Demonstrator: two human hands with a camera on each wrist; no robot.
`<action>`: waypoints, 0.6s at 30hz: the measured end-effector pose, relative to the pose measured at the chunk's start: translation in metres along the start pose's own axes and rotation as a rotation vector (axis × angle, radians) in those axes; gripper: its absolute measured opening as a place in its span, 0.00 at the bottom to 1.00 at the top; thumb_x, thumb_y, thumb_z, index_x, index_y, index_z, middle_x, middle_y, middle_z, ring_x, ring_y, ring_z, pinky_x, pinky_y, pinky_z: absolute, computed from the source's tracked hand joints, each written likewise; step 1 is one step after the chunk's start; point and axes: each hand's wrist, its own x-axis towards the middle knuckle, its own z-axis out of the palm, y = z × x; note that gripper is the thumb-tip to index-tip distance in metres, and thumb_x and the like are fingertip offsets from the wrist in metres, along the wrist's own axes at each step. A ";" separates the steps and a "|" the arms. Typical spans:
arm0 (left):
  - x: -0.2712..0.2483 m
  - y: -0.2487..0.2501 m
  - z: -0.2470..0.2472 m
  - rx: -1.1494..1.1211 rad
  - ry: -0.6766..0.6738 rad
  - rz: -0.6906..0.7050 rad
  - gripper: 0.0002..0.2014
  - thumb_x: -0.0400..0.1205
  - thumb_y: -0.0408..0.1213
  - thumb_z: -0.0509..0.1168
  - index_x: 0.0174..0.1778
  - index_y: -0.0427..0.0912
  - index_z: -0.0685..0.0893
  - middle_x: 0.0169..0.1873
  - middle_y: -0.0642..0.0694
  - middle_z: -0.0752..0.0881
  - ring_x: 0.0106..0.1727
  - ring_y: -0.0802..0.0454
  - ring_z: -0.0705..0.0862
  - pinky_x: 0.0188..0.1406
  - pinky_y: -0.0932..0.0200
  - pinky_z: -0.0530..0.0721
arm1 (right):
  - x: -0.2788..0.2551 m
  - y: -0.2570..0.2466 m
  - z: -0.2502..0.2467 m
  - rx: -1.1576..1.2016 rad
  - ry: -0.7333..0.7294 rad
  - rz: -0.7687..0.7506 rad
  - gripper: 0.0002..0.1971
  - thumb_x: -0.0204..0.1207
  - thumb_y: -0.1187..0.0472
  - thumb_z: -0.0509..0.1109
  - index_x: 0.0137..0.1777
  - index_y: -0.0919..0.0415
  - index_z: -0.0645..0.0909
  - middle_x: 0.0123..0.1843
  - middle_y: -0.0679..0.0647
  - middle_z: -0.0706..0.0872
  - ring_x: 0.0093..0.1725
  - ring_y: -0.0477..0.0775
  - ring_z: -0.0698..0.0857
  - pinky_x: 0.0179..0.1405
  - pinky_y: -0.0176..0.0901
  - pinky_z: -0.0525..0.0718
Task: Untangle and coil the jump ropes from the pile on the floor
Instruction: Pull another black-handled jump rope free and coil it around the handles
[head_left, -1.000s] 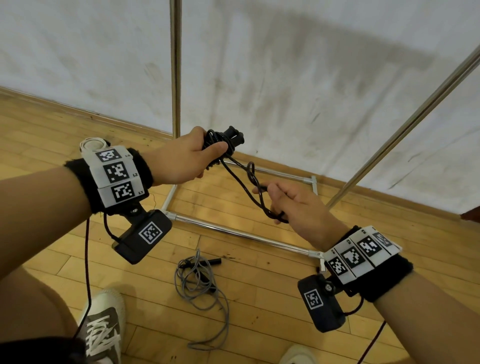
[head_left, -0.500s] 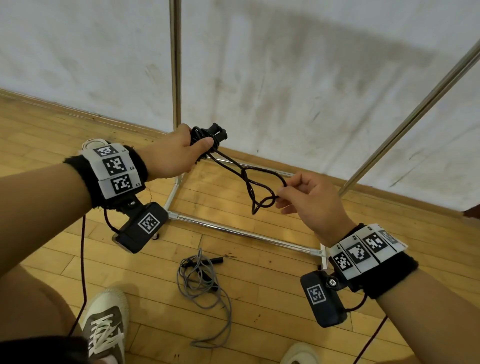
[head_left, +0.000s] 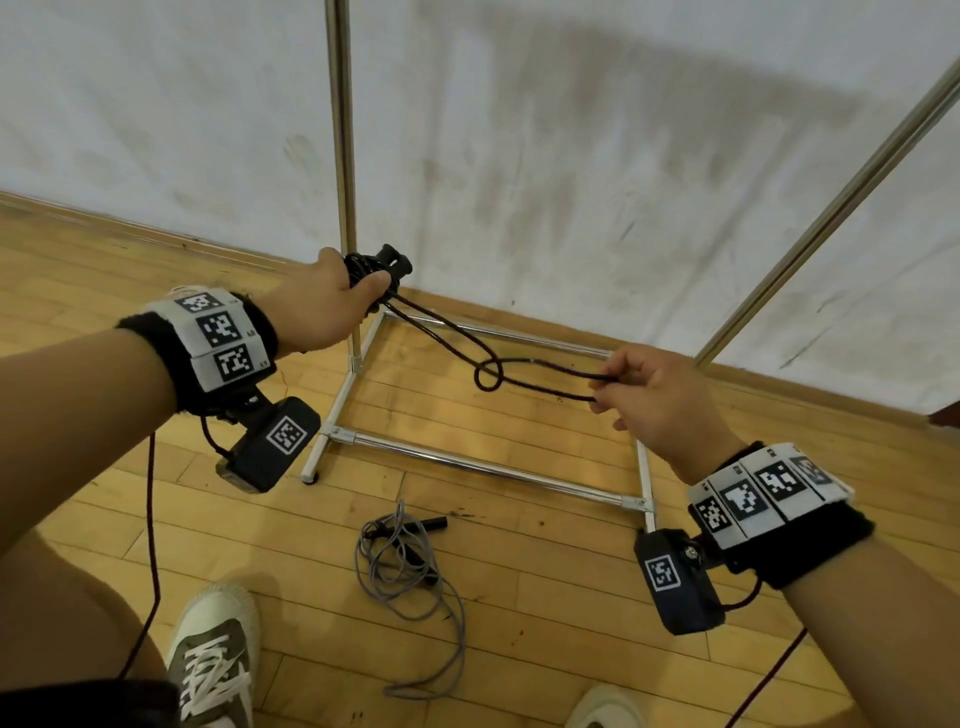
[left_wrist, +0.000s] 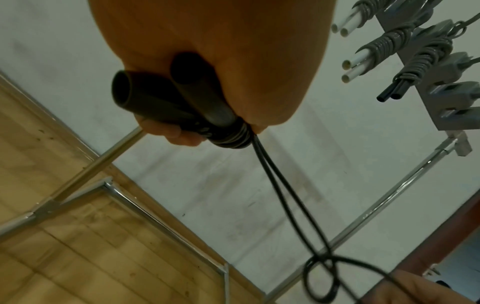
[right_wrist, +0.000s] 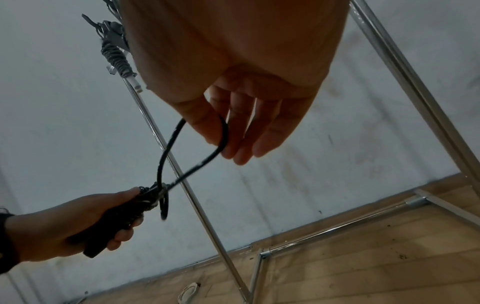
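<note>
My left hand (head_left: 332, 306) grips the two black handles (head_left: 389, 262) of a black jump rope, with turns of rope wound round their tops. Two strands of the black rope (head_left: 519, 364) run from there to my right hand (head_left: 649, 395), crossing in a small twist midway. In the right wrist view the rope's end loop (right_wrist: 223, 131) is hooked round the thumb, pinched against the fingers. A grey jump rope (head_left: 395, 561) with black handles lies tangled on the wooden floor below, between my hands.
A chrome rack frame (head_left: 467, 465) stands on the floor against the white wall, with an upright pole (head_left: 343, 156) behind my left hand and a slanted pole (head_left: 831, 208) at right. Coiled ropes (left_wrist: 389, 41) hang on its hooks. My shoes (head_left: 218, 654) are near the grey rope.
My right hand has moved right and away from the left, drawing the black rope's loop out longer and straighter. The left hand has shifted slightly up and left.
</note>
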 end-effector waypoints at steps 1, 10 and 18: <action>-0.001 0.002 0.004 0.003 -0.013 0.009 0.26 0.86 0.59 0.54 0.61 0.36 0.68 0.33 0.42 0.83 0.25 0.52 0.77 0.12 0.63 0.71 | -0.001 0.000 0.003 -0.026 -0.012 -0.030 0.10 0.72 0.74 0.72 0.37 0.58 0.84 0.37 0.59 0.90 0.40 0.62 0.89 0.37 0.57 0.87; -0.015 0.029 0.012 -0.062 -0.116 0.087 0.22 0.87 0.58 0.54 0.60 0.40 0.68 0.35 0.44 0.83 0.29 0.52 0.79 0.17 0.62 0.77 | -0.005 0.001 0.015 -0.113 -0.306 -0.121 0.08 0.72 0.65 0.77 0.46 0.50 0.87 0.42 0.46 0.90 0.42 0.43 0.88 0.45 0.38 0.85; -0.045 0.063 0.024 -0.163 -0.207 0.263 0.22 0.86 0.59 0.53 0.58 0.42 0.70 0.35 0.46 0.83 0.25 0.63 0.81 0.22 0.65 0.80 | 0.008 -0.013 0.049 -0.052 -0.217 -0.192 0.16 0.72 0.43 0.75 0.57 0.31 0.76 0.58 0.28 0.80 0.59 0.31 0.80 0.53 0.36 0.83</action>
